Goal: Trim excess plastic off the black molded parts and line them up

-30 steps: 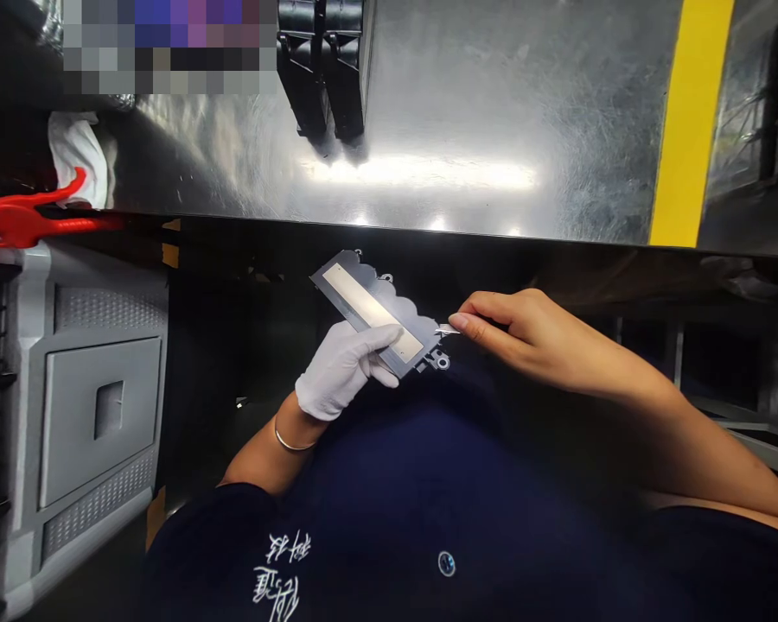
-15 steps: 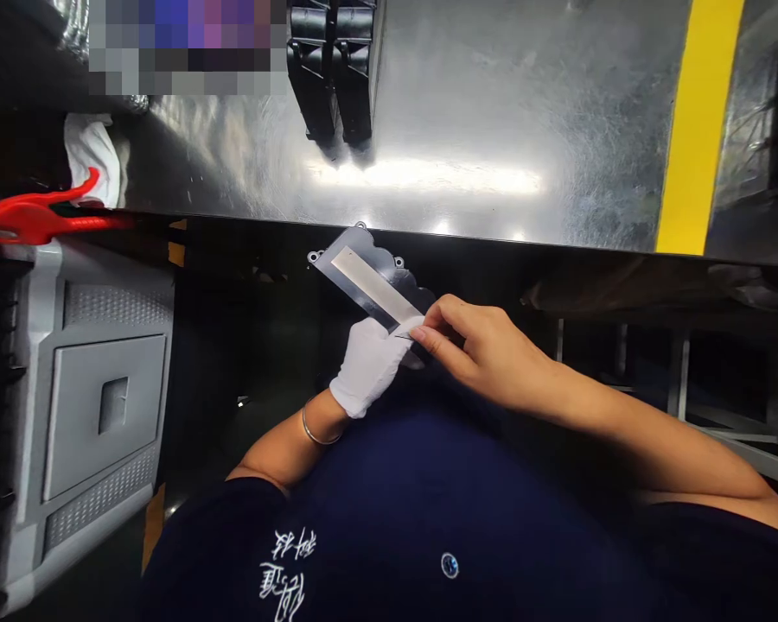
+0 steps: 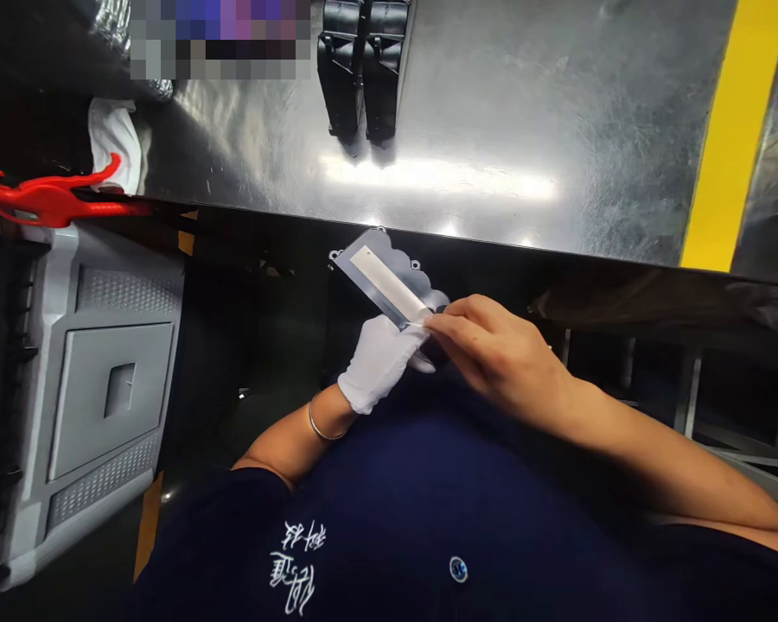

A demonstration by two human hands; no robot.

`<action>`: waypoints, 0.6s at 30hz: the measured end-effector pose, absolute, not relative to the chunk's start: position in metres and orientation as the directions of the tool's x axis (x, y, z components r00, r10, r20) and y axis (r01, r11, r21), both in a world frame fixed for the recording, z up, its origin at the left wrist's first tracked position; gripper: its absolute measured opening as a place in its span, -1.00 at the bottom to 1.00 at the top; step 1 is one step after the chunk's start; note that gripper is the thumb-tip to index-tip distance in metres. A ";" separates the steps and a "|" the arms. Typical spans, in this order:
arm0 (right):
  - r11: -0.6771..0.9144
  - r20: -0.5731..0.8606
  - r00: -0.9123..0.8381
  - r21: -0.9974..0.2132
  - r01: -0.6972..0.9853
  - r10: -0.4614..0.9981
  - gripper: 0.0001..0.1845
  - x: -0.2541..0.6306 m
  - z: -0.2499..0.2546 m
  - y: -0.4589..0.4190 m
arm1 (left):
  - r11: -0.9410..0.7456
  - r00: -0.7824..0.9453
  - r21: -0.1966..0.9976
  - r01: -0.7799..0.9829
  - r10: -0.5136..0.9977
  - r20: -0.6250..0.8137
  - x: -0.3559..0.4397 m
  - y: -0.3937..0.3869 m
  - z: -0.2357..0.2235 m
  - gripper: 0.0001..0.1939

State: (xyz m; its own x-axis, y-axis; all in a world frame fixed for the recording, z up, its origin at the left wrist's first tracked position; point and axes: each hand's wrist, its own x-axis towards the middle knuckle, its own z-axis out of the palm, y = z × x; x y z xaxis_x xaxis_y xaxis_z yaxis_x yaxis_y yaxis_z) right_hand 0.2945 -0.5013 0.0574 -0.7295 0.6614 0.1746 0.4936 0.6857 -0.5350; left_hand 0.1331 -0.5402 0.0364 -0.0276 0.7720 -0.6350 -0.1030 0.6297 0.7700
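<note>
My left hand (image 3: pixel 377 363), in a white glove, grips the near end of a dark grey plastic cover (image 3: pixel 398 269). The cover is flat and held tilted, with a scalloped edge on its right and small eyelet tabs. A long pale strip (image 3: pixel 389 281) lies along its face. My bare right hand (image 3: pixel 502 350) is closed in a pinch at the strip's near end, beside my left thumb. A thin white edge shows at its fingertips; most of what they hold is hidden.
Above the cover runs the front edge of a metal table (image 3: pixel 493 112), marked with yellow tape (image 3: pixel 736 138). Two black plastic parts (image 3: pixel 363 78) stand on it. At the left are a red tool-like object (image 3: pixel 58 200), a white cloth (image 3: pixel 115 142) and a grey plastic case (image 3: pixel 113 389).
My right hand has moved left from the cover's edge onto the strip's near end, still pinching. The cover has shifted slightly rightward in view. My left hand keeps its grip.
</note>
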 end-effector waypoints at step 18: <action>0.643 0.237 -0.632 -0.530 0.553 0.738 -0.84 0.318 0.061 -0.508 | 0.616 0.026 0.737 -0.278 0.772 -0.635 0.118 -0.546 0.040 -0.67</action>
State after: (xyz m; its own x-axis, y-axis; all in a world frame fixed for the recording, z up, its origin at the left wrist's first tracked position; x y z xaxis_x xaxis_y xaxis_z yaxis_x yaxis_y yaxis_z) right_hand 0.3176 -0.5081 0.0606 -0.6320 0.7379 0.2369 0.5527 0.6434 -0.5297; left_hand 0.1183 -0.5460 0.0398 0.0260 0.7717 -0.6354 -0.2776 0.6162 0.7371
